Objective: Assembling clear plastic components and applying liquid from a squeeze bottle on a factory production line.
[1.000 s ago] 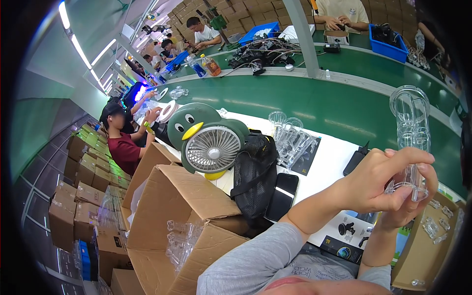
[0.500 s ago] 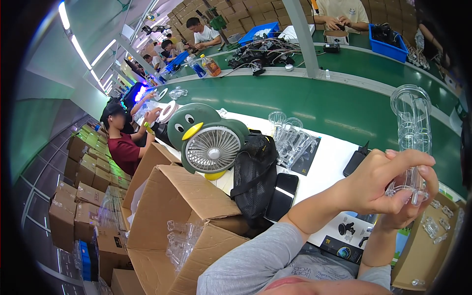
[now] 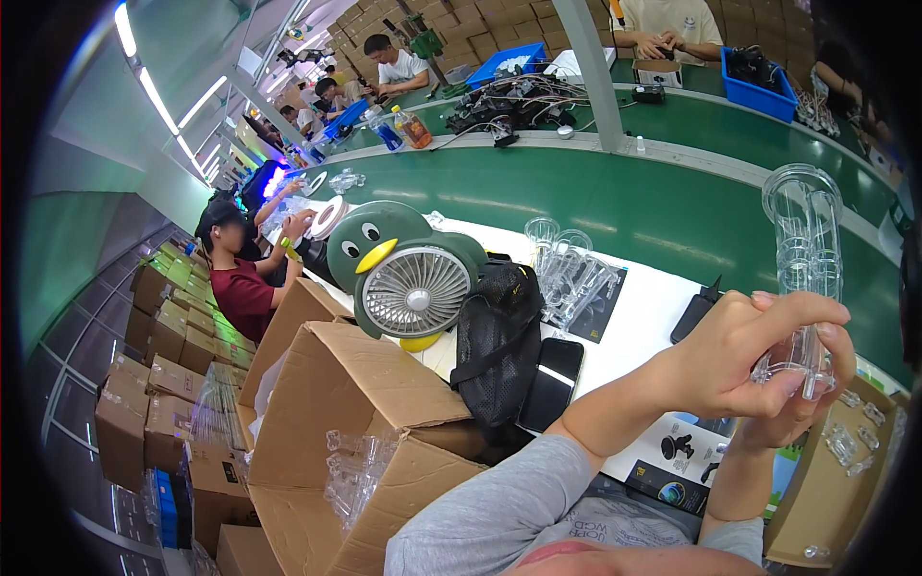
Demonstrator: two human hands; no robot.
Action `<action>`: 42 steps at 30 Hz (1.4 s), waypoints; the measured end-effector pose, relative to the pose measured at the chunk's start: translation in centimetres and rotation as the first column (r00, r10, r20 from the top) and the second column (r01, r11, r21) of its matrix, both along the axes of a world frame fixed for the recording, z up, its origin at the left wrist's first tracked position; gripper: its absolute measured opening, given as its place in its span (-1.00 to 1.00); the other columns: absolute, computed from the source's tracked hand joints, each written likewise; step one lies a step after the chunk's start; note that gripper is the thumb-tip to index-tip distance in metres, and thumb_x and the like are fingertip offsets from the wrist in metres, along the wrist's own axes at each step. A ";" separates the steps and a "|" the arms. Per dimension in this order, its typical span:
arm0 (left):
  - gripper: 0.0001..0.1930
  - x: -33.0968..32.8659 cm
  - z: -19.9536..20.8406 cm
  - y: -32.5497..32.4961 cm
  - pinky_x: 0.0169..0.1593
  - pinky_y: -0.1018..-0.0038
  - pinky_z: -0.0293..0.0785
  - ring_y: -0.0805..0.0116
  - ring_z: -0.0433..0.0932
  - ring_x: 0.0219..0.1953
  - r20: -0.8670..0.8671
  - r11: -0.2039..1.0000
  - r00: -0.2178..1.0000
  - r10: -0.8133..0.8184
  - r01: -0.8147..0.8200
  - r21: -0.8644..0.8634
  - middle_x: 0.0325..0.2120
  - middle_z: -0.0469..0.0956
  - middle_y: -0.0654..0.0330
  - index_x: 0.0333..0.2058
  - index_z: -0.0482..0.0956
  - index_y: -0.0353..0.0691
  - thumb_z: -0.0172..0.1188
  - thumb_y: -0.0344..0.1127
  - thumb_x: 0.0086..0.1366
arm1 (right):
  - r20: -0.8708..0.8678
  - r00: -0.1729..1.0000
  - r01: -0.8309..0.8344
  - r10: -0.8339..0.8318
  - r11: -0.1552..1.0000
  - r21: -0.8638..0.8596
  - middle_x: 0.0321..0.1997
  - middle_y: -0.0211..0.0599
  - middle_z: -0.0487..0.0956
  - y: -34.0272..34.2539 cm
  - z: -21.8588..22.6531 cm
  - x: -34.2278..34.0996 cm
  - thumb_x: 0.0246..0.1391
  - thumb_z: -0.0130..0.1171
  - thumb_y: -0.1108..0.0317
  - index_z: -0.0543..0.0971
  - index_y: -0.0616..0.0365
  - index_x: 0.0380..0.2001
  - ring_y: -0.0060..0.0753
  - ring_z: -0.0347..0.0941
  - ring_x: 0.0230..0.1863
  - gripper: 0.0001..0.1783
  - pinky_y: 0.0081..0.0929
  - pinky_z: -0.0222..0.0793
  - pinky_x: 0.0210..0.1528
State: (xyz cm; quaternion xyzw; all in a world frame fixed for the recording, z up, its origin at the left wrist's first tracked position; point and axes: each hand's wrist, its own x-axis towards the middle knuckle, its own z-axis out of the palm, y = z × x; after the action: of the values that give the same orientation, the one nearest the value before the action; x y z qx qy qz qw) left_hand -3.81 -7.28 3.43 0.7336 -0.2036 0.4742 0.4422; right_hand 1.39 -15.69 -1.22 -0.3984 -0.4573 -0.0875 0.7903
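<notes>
Head view: a clear plastic piece is held up at the right side, above the worktable. It is made of slender tubes side by side, with a wide round rim at one end. Its long axis runs almost straight up and down in the picture: the rimmed end points to the top, toward the green belt, and the narrower end sits down among the fingers. The left hand reaches across from the lower left, its thumb and fingers curled around that lower end, pinching it. The right hand rises just behind and below, partly covered by the left; how firmly it grips, I cannot tell. Below and right is a shallow cardboard tray with small clear parts inside. On the white tabletop, left of the hands, more clear pieces lie clustered beside a dark phone and a black mesh pouch. Further left are a green penguin-shaped fan and an open cardboard box.
</notes>
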 end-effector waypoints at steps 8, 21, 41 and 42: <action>-0.64 0.3 -0.1 -0.2 -0.48 0.59 0.49 0.39 0.57 -0.53 -0.014 1.000 1.000 -0.001 0.001 -0.031 -0.46 0.58 0.20 -0.16 0.49 -0.16 0.06 -0.19 0.04 | -0.006 1.000 -0.007 0.007 1.000 0.007 -0.16 0.20 0.37 0.0 0.0 0.0 0.10 -0.24 -0.07 0.19 0.14 -0.02 0.04 0.42 -0.20 -0.46 -0.13 0.38 -0.14; -0.48 0.0 -0.6 0.3 -0.42 0.51 0.49 0.24 0.58 -0.54 -0.126 0.994 0.986 -0.105 0.106 0.000 -0.47 0.54 0.04 -0.10 0.36 -0.42 -0.02 -0.15 0.01 | -0.046 0.998 0.047 -0.051 0.996 -0.071 -0.21 0.21 0.42 -0.5 0.2 0.1 0.10 -0.29 -0.05 0.19 0.13 -0.05 0.00 0.44 -0.22 -0.48 -0.19 0.40 -0.16; -0.47 0.0 -0.7 0.5 -0.40 0.50 0.50 0.22 0.59 -0.51 -0.143 0.997 0.986 -0.081 0.082 0.005 -0.45 0.54 0.03 -0.11 0.37 -0.42 -0.02 -0.13 0.00 | -0.041 0.998 0.048 -0.050 0.998 -0.047 -0.16 0.18 0.38 -0.2 0.3 0.0 0.07 -0.27 -0.03 0.20 0.17 -0.04 0.01 0.44 -0.22 -0.46 -0.17 0.41 -0.15; -0.48 0.1 -0.7 0.4 -0.40 0.50 0.50 0.22 0.59 -0.51 -0.136 0.997 0.988 -0.079 0.080 0.005 -0.45 0.54 0.03 -0.11 0.37 -0.42 -0.02 -0.13 0.00 | -0.036 0.997 0.059 -0.062 0.997 -0.058 -0.17 0.18 0.38 -0.2 0.2 0.1 0.06 -0.27 -0.03 0.20 0.18 -0.04 0.01 0.44 -0.22 -0.46 -0.17 0.41 -0.15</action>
State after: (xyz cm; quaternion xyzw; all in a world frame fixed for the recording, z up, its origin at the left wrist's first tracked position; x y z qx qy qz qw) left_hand -3.68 -6.83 2.70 0.7578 -0.2047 0.4040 0.4696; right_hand 1.48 -15.91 -0.97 -0.4360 -0.4322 -0.0907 0.7841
